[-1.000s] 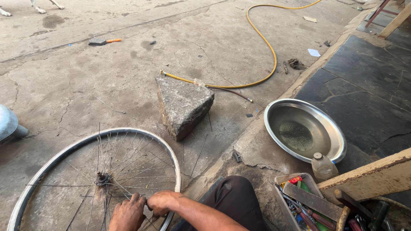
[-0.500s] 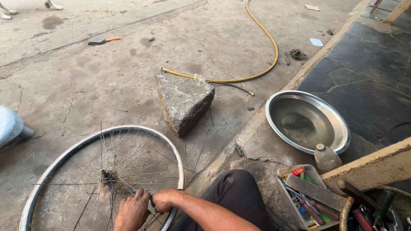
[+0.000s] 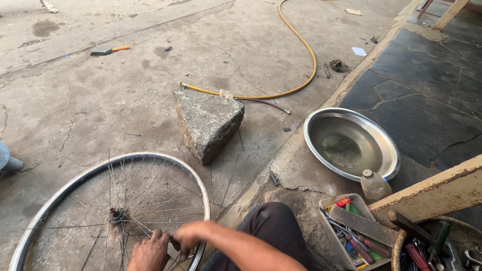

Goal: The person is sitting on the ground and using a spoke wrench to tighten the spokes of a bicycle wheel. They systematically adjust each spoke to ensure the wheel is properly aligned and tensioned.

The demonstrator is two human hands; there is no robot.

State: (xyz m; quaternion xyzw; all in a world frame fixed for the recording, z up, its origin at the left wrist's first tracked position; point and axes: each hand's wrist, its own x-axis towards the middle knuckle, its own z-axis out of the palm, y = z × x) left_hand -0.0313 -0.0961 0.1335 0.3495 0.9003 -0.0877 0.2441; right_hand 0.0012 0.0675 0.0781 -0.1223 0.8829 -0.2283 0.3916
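Both hands [image 3: 168, 246] (curled) at wheel spokes [image 3: 145, 200]

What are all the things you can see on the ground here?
bicycle wheel: one, silver rim with thin spokes, lying flat at lower left
stone block: one, grey, wedge-shaped, middle of the concrete
hose: one, yellow, curving from the top to beside the stone
metal basin: one, silver, right of the stone
plastic bottle: one, clear, just below the basin
tool tray: one, full of mixed tools, lower right
left hand: on the spokes
right hand: on the spokes near the rim
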